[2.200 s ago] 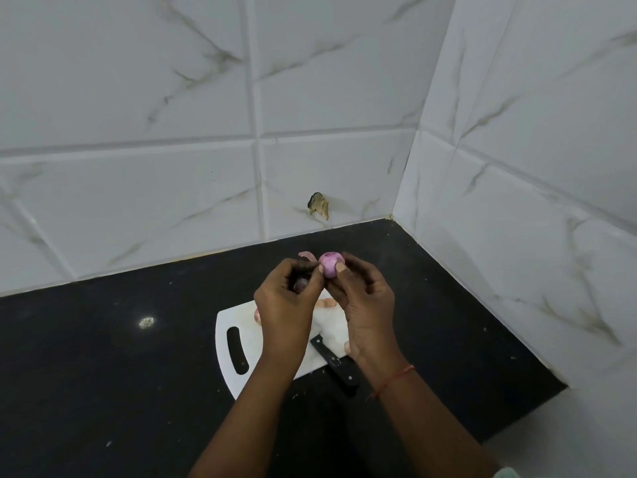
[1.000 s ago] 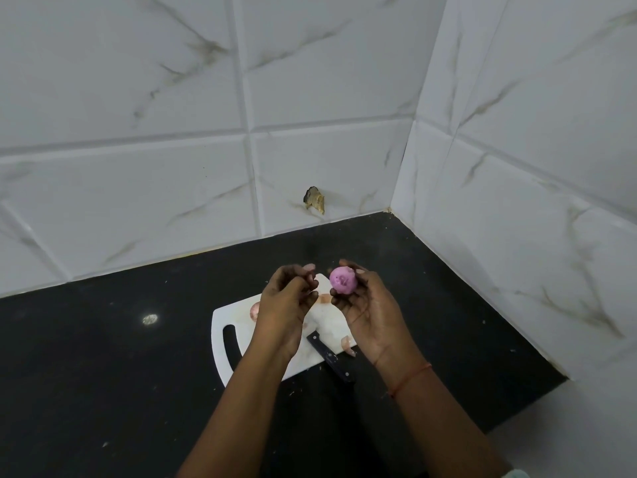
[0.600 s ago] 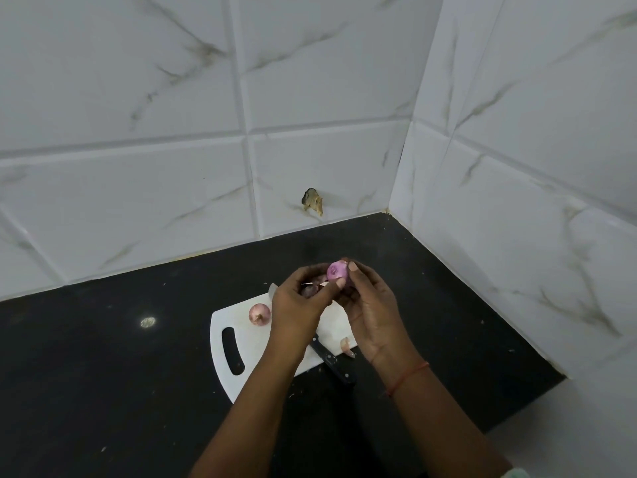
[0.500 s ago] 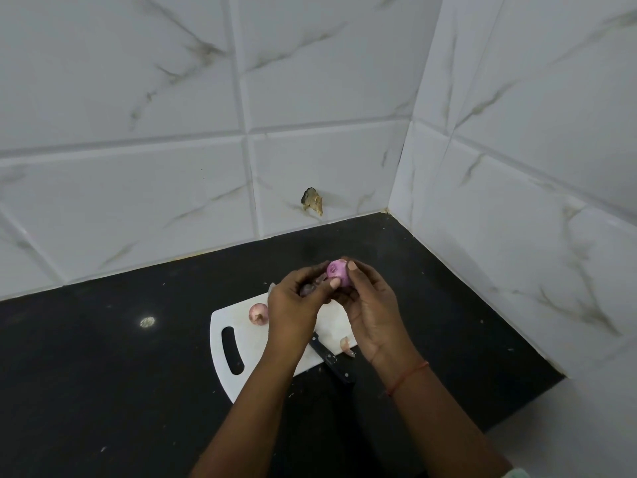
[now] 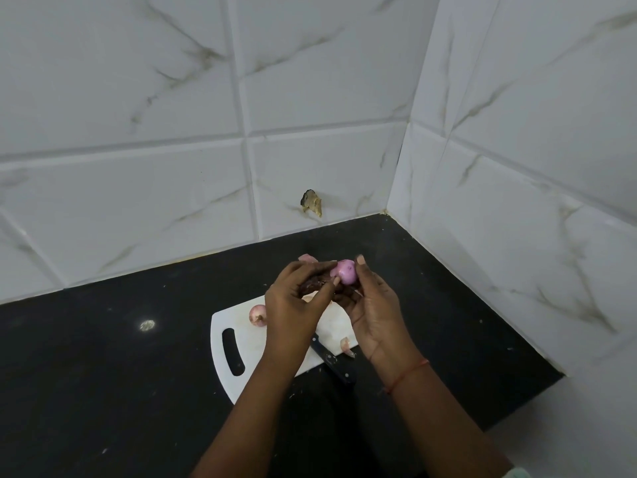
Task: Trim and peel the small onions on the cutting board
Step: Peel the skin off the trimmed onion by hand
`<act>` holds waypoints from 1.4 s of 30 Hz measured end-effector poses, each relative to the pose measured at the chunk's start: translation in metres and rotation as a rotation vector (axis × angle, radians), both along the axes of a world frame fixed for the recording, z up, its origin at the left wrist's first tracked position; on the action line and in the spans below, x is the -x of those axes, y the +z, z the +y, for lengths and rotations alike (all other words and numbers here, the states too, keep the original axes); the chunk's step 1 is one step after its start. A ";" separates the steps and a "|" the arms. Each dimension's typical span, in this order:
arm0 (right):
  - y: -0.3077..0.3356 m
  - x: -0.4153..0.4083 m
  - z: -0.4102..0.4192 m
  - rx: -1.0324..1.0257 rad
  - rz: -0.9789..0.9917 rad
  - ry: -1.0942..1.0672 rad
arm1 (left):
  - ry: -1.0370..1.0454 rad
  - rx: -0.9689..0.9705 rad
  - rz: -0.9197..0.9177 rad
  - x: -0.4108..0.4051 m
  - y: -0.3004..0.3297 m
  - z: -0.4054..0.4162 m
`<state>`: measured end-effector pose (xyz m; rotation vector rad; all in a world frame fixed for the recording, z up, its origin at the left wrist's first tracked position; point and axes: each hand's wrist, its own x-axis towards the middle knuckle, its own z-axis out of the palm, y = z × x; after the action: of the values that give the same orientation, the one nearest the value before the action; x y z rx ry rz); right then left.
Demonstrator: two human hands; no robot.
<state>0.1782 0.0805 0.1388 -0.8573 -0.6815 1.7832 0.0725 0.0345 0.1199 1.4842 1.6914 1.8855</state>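
Observation:
A small pink peeled onion [image 5: 345,270] is held above the white cutting board [image 5: 241,343]. My right hand [image 5: 374,307] grips it from the right with thumb and fingers. My left hand [image 5: 298,307] pinches at its left side with curled fingers. Another small onion [image 5: 257,315] with skin on lies on the board's left part. A black-handled knife [image 5: 331,360] lies across the board's near edge, its blade hidden under my hands. A piece of onion skin [image 5: 346,346] rests beside the knife.
The board lies on a black countertop [image 5: 103,374] in a corner of white marble-look tiled walls [image 5: 517,167]. A pinkish onion piece [image 5: 306,258] lies on the counter behind my hands. A chipped spot [image 5: 312,202] marks the back wall.
A second ago my hands were apart, the right holding the onion alone. The left hand has since come back to the onion and both have lifted slightly away from me.

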 end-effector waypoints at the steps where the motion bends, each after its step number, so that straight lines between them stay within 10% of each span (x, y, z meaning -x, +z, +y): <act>1: 0.000 0.000 0.000 0.009 -0.010 0.002 | 0.004 -0.003 0.018 0.000 0.000 0.001; 18: -0.004 0.000 -0.004 0.051 -0.123 0.032 | 0.030 0.057 0.195 0.003 -0.001 0.001; 29: -0.001 -0.007 -0.003 0.067 -0.146 0.045 | -0.103 0.118 -0.180 0.006 0.001 0.002; 42: -0.002 -0.002 -0.002 0.033 -0.155 0.068 | 0.026 -0.022 0.168 0.007 -0.002 -0.001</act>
<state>0.1805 0.0781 0.1366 -1.0130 -0.7913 1.8059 0.0653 0.0338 0.1182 1.6792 1.7741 1.8441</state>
